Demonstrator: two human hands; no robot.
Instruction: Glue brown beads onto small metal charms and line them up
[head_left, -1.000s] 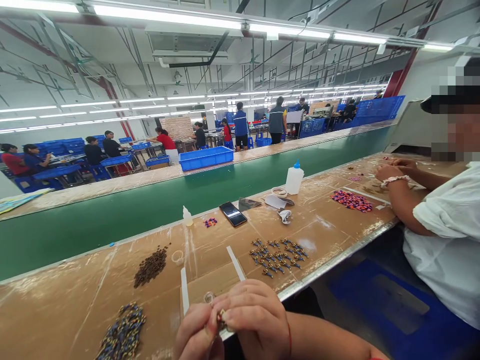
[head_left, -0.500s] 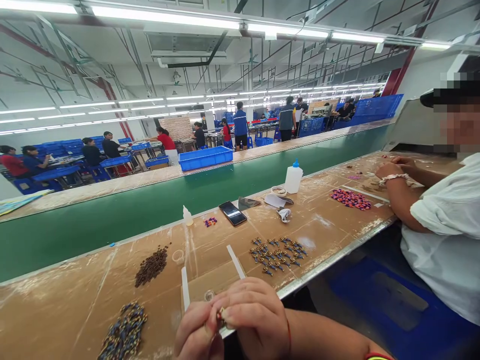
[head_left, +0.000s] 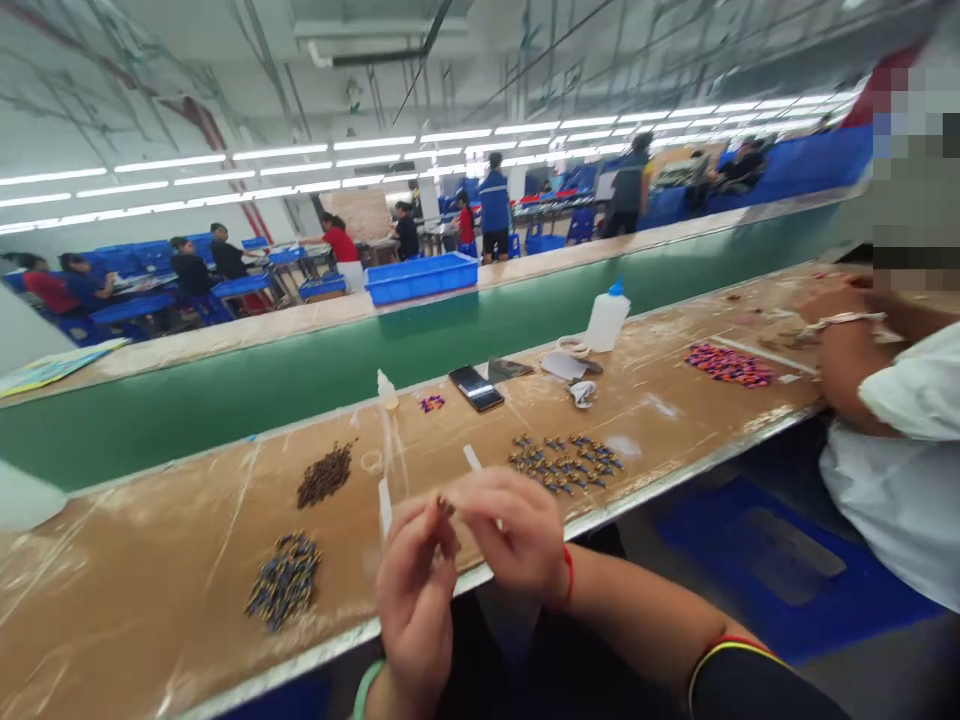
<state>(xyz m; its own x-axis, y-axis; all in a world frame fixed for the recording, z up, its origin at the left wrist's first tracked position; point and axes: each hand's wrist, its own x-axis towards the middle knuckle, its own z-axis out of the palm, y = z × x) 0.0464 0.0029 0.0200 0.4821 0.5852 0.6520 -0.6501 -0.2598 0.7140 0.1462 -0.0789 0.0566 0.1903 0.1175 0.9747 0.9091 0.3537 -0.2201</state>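
My left hand point(head_left: 420, 595) is closed in a pinch at the table's front edge, with a small brownish-gold piece point(head_left: 445, 507) at its fingertips. Curled beside it, my right hand point(head_left: 517, 525) brings its thumb and finger to the same piece. The piece is mostly covered by fingers, and its exact kind is too small to make out. Beyond my right hand lie several small blue-and-gold figure-like pieces point(head_left: 566, 464), spread in rows. Left of my hands sits a heap of similar blue-and-gold pieces point(head_left: 285, 580), with a pile of small brown pieces point(head_left: 325, 474) behind it.
On the brown-covered table point(head_left: 187, 600) are a small dropper bottle point(head_left: 387, 390), a phone point(head_left: 476, 388), a white bottle with a blue cap point(head_left: 607, 318) and pink-orange pieces point(head_left: 727, 365). A green conveyor belt point(head_left: 300, 365) runs behind. A co-worker point(head_left: 892, 480) sits at right.
My view has shifted, and both hands appear higher in it. My left hand has turned more upright, showing its wrist and green bangle. The small piece stays at the fingertips.
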